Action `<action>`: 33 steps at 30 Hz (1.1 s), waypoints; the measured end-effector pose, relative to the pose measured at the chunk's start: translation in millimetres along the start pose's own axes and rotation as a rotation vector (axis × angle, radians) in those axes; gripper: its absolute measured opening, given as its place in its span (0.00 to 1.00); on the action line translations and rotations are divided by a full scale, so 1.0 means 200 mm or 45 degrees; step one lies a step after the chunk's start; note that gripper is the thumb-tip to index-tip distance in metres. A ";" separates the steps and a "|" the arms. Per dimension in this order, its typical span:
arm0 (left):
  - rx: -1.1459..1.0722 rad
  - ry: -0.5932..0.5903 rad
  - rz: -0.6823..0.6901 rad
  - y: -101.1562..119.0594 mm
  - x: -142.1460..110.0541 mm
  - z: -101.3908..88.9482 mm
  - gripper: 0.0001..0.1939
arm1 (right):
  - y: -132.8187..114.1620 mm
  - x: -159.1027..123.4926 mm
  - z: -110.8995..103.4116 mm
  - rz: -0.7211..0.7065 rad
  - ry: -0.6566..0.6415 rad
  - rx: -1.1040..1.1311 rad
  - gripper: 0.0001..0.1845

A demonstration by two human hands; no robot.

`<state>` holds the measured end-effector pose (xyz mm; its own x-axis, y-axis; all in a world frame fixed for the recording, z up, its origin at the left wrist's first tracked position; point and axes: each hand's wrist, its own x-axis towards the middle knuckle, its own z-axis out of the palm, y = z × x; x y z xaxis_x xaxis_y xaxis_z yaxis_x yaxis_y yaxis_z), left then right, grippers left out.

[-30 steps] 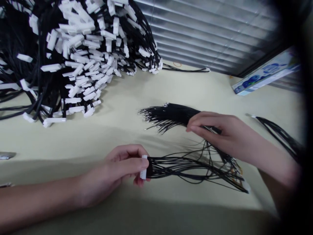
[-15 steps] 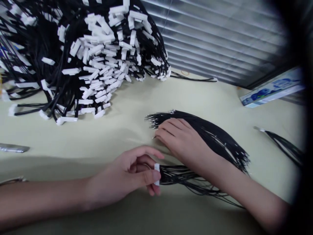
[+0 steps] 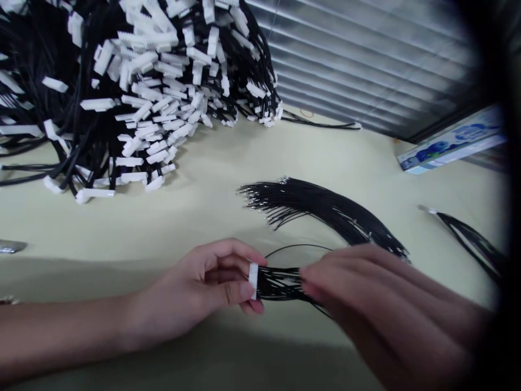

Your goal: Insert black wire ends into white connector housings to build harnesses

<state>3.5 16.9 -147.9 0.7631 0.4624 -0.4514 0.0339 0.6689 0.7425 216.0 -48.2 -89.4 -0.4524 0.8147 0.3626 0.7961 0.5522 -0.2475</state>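
Observation:
My left hand [image 3: 222, 279] pinches a white plug connector [image 3: 253, 281] between thumb and fingers, near the lower middle of the head view. Many black wires [image 3: 279, 283] run out of the connector's right side. Around these wires, a short way from the connector, the fingers of my right hand [image 3: 345, 282] are closed. One thin wire [image 3: 299, 245] arcs above the bunch. Behind my hands lies a loose bundle of black wires [image 3: 325, 203] with small metal terminals at its left tips. My right hand hides part of that bundle's lower edge.
A large heap of black cables with white connectors [image 3: 163, 108] fills the back left. Blinds [image 3: 358, 60] stand behind the table [image 3: 203, 212]. At the right are a blue and white box [image 3: 451, 141] and another black cable [image 3: 468, 239]. A metallic strip [image 3: 12, 247] lies far left.
My right hand has come away from the loose wire bundle, down and right, and closed on the connector's wires. My left hand keeps the connector. The view has shifted slightly.

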 end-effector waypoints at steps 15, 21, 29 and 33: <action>-0.067 -0.049 0.044 0.01 0.00 -0.01 0.09 | -0.01 -0.06 0.11 0.064 -0.116 0.258 0.16; -0.065 -0.042 0.034 0.01 0.00 -0.01 0.09 | -0.01 -0.06 0.11 0.079 -0.110 0.270 0.17; -0.066 -0.045 0.018 0.01 0.00 -0.01 0.10 | -0.02 -0.04 0.13 0.132 -0.027 0.336 0.10; -0.056 -0.043 0.017 0.01 0.01 -0.01 0.09 | -0.03 -0.01 0.14 0.171 0.018 0.374 0.06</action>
<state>3.8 20.5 -147.9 0.7849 0.4516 -0.4242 -0.0042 0.6885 0.7252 201.1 -47.2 -113.1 -0.3439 0.8824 0.3210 0.6972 0.4690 -0.5422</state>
